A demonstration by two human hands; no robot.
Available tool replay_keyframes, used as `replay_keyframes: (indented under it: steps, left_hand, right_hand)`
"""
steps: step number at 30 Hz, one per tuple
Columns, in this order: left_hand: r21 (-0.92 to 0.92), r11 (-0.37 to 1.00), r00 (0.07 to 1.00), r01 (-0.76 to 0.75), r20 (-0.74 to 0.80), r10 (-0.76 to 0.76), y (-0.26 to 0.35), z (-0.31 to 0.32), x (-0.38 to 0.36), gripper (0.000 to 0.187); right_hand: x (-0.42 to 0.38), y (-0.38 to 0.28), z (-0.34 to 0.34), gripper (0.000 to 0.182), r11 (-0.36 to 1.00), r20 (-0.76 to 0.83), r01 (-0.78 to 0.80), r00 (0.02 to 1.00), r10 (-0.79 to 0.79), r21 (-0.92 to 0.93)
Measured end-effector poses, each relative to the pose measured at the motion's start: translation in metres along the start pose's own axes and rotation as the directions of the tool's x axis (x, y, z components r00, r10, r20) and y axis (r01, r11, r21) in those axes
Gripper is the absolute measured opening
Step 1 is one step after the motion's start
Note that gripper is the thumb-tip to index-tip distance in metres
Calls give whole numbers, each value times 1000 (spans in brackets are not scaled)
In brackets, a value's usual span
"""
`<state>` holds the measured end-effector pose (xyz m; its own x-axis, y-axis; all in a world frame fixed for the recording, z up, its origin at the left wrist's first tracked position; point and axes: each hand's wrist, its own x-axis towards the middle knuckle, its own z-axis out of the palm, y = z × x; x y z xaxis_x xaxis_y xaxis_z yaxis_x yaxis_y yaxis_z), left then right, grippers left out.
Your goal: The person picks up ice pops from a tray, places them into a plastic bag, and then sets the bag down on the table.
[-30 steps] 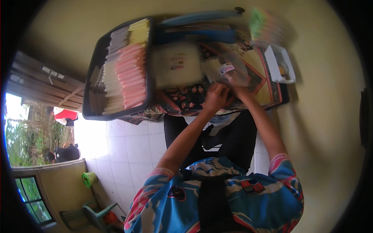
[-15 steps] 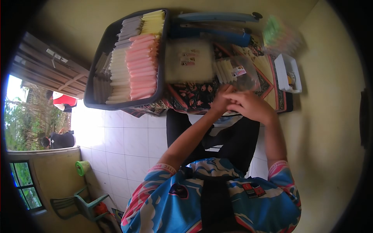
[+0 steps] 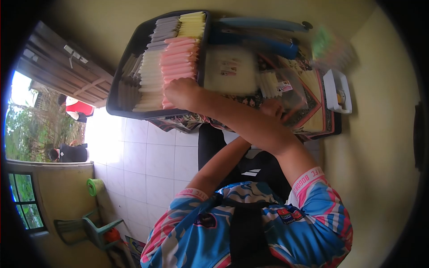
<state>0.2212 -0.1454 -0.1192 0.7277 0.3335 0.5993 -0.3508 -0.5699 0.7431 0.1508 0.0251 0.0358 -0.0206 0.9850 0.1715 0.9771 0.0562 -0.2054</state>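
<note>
My right hand (image 3: 181, 93) has its fingers curled down onto the slim candle-like sticks in the large dark tray (image 3: 111, 105), at the near end of the pink sticks (image 3: 178, 64). What its fingertips hold is hidden. Beneath my crossing right forearm, my left hand (image 3: 271, 108) is closed at the near edge of a clear plastic bag (image 3: 297, 96). Several whitish sticks (image 3: 269, 85) and a small printed label (image 3: 283, 86) show at that bag. White sticks (image 3: 152, 76), grey sticks (image 3: 166, 29) and yellow sticks (image 3: 192, 24) also fill the tray.
A blurred translucent container (image 3: 230, 76) with labels stands beside the tray on a patterned cloth (image 3: 308, 118). Blue tool-like items (image 3: 268, 47) lie behind. To the right are a small white box (image 3: 336, 91) and a blurred colourful bundle (image 3: 333, 49). Two people are outside.
My right hand has left my left hand and reached across into the tray, onto the sticks. My left hand stays by the clear bag. The view has shifted slightly.
</note>
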Motion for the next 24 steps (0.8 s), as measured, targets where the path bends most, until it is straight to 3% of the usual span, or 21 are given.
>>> replay_keyframes:
  steps: [4, 7, 10, 12, 16, 19, 20, 22, 23, 24]
  left_hand:
    - [-2, 1000, 999, 21, 36, -21, -1, -1, -1, 12]
    - [-3, 1000, 999, 11, 30, -11, 5, -4, 0, 12]
    - [-2, 1000, 999, 9, 32, -9, 9, -8, 2, 12]
    - [9, 1000, 1000, 4, 28, -4, 7, -6, 1, 12]
    - [-1, 1000, 999, -3, 36, 3, -1, -2, 0, 14]
    - [55, 998, 997, 10, 81, -14, 12, -12, 0, 16]
    - [92, 996, 995, 13, 97, -22, 18, -15, 1, 16]
    - [234, 972, 988, -17, 155, -20, 10, -9, -1, 21]
    - [296, 954, 982, -38, 188, -19, 5, -2, -4, 24]
    - [308, 943, 986, -128, 146, 86, -5, 3, -9, 28]
  right_hand:
    - [10, 7, -2, 24, 1000, 116, 29, 993, -27, -13]
    - [3, 9, -5, 24, 985, 93, 27, 995, -44, 173]
    - [4, 13, 4, 26, 984, -39, 36, 999, -30, 174]
    - [4, 16, 5, 15, 972, -43, 30, 999, -20, 235]
    - [1, 18, -10, 15, 952, 27, 2, 1000, -10, 306]
    - [0, 35, -22, 13, 884, -32, 33, 999, -20, 467]
    - [-5, 38, -28, 13, 734, -64, 52, 998, -11, 677]
    - [-23, 48, -47, 15, 304, -116, 100, 993, 33, 947]
    - [-35, 52, -56, 17, 177, -102, 86, 991, 84, 980]
    - [-51, 55, -65, 20, 48, -85, 79, 987, 136, 996]
